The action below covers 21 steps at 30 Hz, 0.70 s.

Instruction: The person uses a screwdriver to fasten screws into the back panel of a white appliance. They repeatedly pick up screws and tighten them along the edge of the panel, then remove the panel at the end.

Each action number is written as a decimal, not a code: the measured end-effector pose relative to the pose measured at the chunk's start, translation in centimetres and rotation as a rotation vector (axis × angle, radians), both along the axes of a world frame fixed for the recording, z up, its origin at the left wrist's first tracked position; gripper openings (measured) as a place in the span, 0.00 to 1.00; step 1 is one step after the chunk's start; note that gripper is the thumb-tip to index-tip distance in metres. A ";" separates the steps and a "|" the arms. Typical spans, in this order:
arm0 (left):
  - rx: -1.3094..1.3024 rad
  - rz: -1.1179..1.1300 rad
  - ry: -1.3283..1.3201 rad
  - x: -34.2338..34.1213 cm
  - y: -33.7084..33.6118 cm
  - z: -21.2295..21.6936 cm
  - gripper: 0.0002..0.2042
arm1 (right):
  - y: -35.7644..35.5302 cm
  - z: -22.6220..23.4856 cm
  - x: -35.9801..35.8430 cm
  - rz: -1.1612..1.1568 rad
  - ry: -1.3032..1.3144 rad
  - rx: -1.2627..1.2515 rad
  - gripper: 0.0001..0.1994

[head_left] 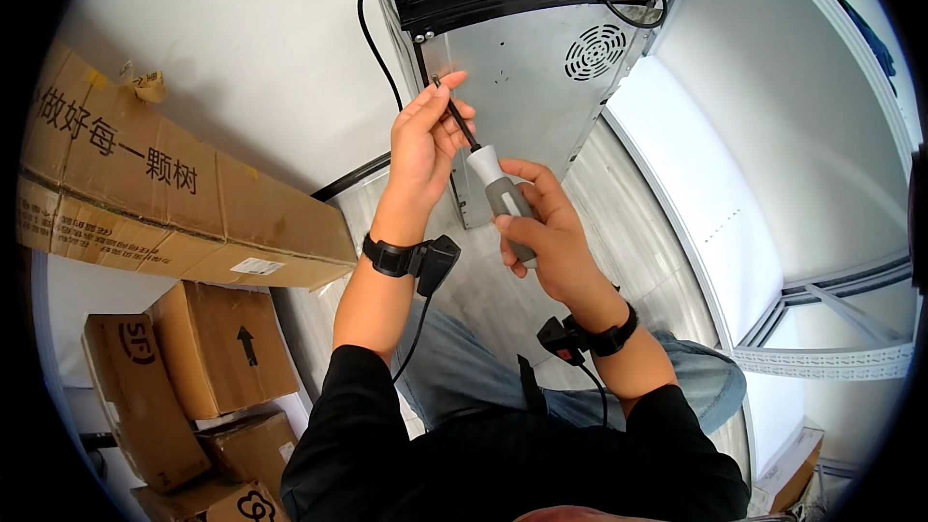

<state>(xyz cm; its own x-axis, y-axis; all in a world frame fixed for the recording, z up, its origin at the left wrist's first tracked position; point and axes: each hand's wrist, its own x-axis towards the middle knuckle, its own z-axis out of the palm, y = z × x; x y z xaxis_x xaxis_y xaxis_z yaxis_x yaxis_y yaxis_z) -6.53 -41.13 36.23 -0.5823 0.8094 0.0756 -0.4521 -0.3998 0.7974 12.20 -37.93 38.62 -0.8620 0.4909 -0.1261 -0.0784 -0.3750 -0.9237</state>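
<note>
Both hands meet on a screwdriver (488,174) held up against a grey metal panel (527,87). Right hand (543,232) is wrapped around the white and grey handle, fingers curled shut on it. Left hand (425,140) pinches the thin dark shaft between thumb and fingertips near the tip, which sits at the panel's left edge, where a small screw (435,79) shows. Each wrist carries a black strap with a small black device and a cable running down. Just above the tip, a black cable (372,34) loops down beside the panel, and a round vent grille (594,50) lies toward the panel's right. Left of the arms, well apart, brown cardboard boxes (184,213) are stacked against a white wall.
</note>
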 end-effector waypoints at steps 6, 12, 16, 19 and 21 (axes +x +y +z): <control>-0.118 -0.009 0.060 -0.3 -0.5 0.1 0.14 | -0.5 -2.2 -0.5 -0.010 -0.131 0.194 0.27; -0.148 -0.012 0.085 -0.7 -0.5 -0.1 0.14 | -0.1 -3.2 -0.4 0.067 0.005 -0.107 0.26; -0.158 -0.017 0.098 -0.8 -0.7 0.1 0.13 | 0.4 -3.2 0.3 0.207 0.156 -0.456 0.25; -0.156 -0.018 0.118 -0.6 -0.7 0.2 0.12 | 0.3 -3.5 0.4 0.196 0.141 -0.456 0.25; -0.160 -0.024 0.120 -0.5 -0.7 0.4 0.13 | 0.1 -3.7 0.3 0.142 0.096 -0.336 0.26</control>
<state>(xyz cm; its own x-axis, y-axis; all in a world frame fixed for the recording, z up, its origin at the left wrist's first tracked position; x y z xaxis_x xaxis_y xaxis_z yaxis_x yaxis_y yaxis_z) -7.06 -41.83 36.63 -0.5571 0.8304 0.0121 -0.3582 -0.2534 0.8986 12.52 -37.80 34.91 -0.9342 0.3107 -0.1753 -0.0842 -0.6695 -0.7380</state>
